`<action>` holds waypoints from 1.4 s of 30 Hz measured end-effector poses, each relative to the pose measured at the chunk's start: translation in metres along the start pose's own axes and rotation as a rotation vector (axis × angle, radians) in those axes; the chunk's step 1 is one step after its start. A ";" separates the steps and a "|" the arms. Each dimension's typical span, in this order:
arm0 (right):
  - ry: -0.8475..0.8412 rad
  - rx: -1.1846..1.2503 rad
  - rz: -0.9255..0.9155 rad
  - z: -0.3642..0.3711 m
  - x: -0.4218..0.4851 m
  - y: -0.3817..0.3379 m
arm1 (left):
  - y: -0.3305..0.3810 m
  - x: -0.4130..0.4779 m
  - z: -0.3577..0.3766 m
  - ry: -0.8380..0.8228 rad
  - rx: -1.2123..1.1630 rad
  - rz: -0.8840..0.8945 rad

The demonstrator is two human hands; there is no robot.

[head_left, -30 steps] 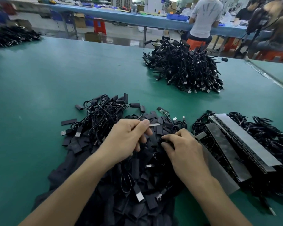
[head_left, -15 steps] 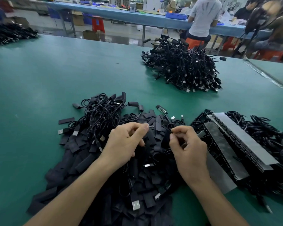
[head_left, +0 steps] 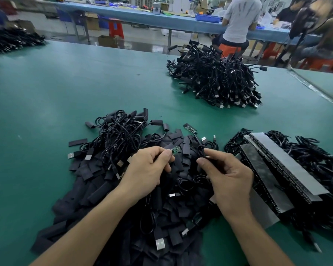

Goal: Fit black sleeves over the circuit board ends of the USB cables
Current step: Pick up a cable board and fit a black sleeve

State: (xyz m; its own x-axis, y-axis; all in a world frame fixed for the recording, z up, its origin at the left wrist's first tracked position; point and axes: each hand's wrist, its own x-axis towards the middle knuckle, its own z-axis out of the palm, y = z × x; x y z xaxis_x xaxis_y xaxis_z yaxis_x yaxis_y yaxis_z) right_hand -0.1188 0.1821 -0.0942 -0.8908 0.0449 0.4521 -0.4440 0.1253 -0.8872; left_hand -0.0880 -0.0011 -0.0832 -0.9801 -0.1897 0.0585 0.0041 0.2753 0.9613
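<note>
My left hand [head_left: 148, 169] pinches a USB cable just behind its small green circuit board [head_left: 175, 150], which sticks out to the right past my fingertips. A short gap away, my right hand [head_left: 227, 175] pinches a flat black sleeve [head_left: 210, 160] between thumb and fingers. Both hands hover over a mixed heap of loose black sleeves [head_left: 96, 191] and tangled USB cables [head_left: 119, 135]. Another bare circuit board [head_left: 189, 128] lies at the heap's far edge.
A big pile of black cables [head_left: 215, 81] sits further back on the green table [head_left: 46, 96]. Strips of taped cable rows [head_left: 281, 166] lie at the right. Another cable pile [head_left: 12, 41] is at far left. People sit at a blue bench behind.
My left hand has drawn the cable up, so its green circuit board now shows. My right hand lifted off the heap with a sleeve pinched and turned toward the board.
</note>
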 end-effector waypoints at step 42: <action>-0.311 -0.636 -0.090 0.011 0.006 -0.013 | -0.003 -0.001 -0.001 0.032 0.008 0.039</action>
State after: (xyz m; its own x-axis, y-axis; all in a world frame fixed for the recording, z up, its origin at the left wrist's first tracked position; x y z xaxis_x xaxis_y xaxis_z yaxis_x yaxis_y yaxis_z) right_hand -0.1199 0.1702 -0.0811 -0.8815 -0.2659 0.3902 -0.4595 0.6735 -0.5791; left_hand -0.0866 -0.0029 -0.0858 -0.9724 -0.2087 0.1041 0.0400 0.2908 0.9559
